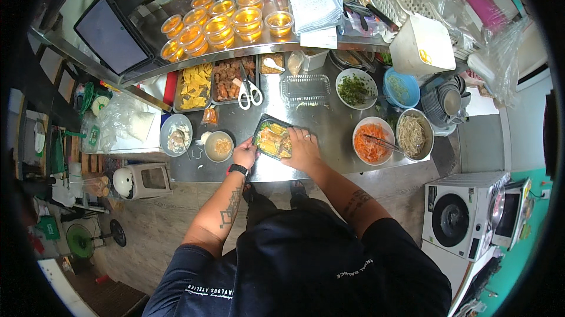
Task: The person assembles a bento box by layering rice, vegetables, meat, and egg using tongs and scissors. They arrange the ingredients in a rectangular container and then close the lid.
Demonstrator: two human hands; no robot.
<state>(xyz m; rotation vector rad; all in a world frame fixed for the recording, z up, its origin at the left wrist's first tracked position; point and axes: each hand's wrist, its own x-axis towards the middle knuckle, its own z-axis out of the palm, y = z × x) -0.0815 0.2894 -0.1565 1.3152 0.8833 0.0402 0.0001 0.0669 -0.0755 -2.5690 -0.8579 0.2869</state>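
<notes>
A black takeaway tray (261, 122) of food, with yellow pieces and greens in it, lies tilted on the steel counter in front of me. My left hand (245, 156) grips its near left edge, thumb on the rim. My right hand (303, 149) is wrapped over its right side, and some fingers hide part of the food. Left of the tray stands a small bowl (219, 146) of pale brown crumbs. Beyond it are white-handled scissors (250, 94), their blades over a tray of browned meat (231, 73).
A clear plastic lid or tray (305, 88) lies further back. On the right stand bowls of shredded carrot (372, 147) with tongs, bean sprouts (414, 136) and herbs (355, 88). A raised shelf (262, 41) holding several cups of orange liquid (219, 29) overhangs the back.
</notes>
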